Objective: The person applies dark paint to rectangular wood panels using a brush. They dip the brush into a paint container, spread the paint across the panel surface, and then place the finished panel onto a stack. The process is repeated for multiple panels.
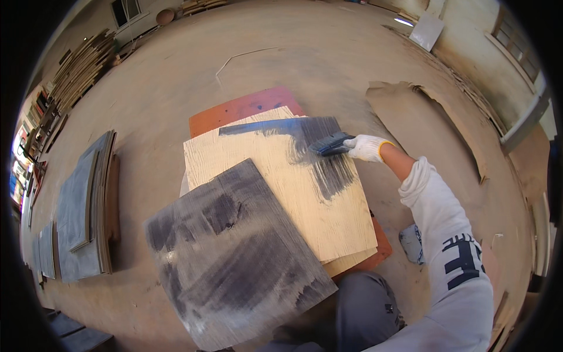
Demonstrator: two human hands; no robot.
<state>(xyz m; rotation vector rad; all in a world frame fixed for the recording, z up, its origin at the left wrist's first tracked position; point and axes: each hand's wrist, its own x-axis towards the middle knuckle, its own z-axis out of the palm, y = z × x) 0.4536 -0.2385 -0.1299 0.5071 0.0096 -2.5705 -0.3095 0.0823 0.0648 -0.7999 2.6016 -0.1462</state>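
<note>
My right hand (366, 148), in a white knit glove with a yellow cuff, is closed around a wide paintbrush (332, 144) with dark bristles. The bristles rest on a pale wood-grain board (258, 154), near its far right corner. Dark grey paint (333, 176) coats the far edge and far right part of that board in streaks; the rest is bare wood colour. A second board (234, 252), smeared dark grey all over, is tilted across the near left of the pale one. My left hand does not show.
An orange-red panel (249, 107) lies under the boards. Grey-painted boards (79, 217) stand stacked at the left. A bent brown sheet (431, 117) lies on the floor at the right, and a paint-stained container (412, 243) sits near my right elbow. Planks (82, 67) are piled far left.
</note>
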